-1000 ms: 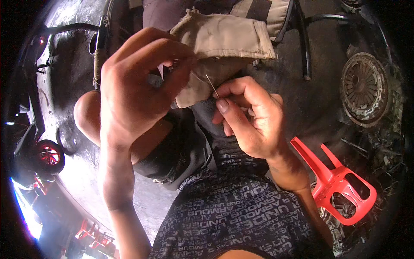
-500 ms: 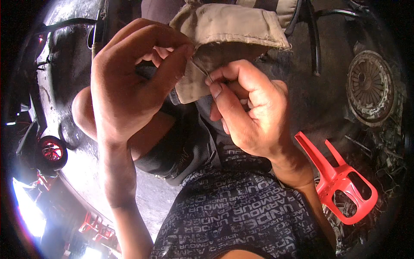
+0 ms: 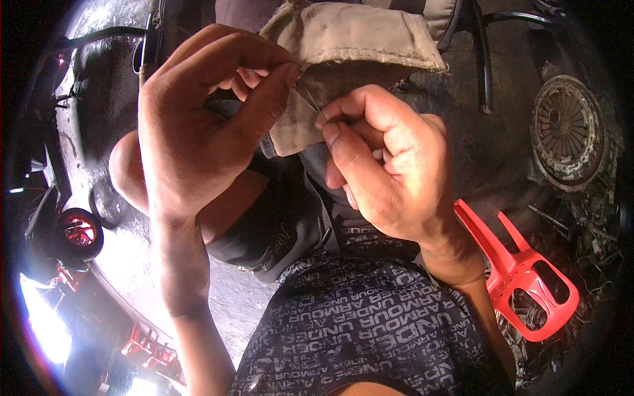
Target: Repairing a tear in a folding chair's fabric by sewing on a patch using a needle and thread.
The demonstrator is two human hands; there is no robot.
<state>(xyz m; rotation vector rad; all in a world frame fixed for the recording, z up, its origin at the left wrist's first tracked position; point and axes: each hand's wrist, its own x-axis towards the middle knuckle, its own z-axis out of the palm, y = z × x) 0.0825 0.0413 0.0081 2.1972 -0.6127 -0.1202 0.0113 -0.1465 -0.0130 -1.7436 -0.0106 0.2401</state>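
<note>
Between my two hands stretches a fine thread [image 3: 308, 99], seemingly doubled; whether a needle is part of it is too small to tell. My left hand [image 3: 198, 125] pinches its upper end between thumb and forefinger. At the lower end, the thumb and forefinger of my right hand [image 3: 389, 162] are closed on it, with the other fingers curled under. A beige cloth piece [image 3: 363, 33] with stitched, frayed edges lies just beyond the hands, over my lap. Its lower flap shows behind the thread, and my left hand hides part of the cloth.
A red plastic chair [image 3: 548, 310] lies at the right, near scattered metal parts. Farther up stands a round, rusty clutch-like disc [image 3: 568, 132]. Black metal legs [image 3: 482, 66] rise behind the cloth. To the left are a small wheel with a red hub [image 3: 80, 228] and bright floor [image 3: 125, 264].
My right hand has shifted slightly to the right, and the thread now shows as two separate fine lines. My left hand has barely moved; both pinches stay closed.
</note>
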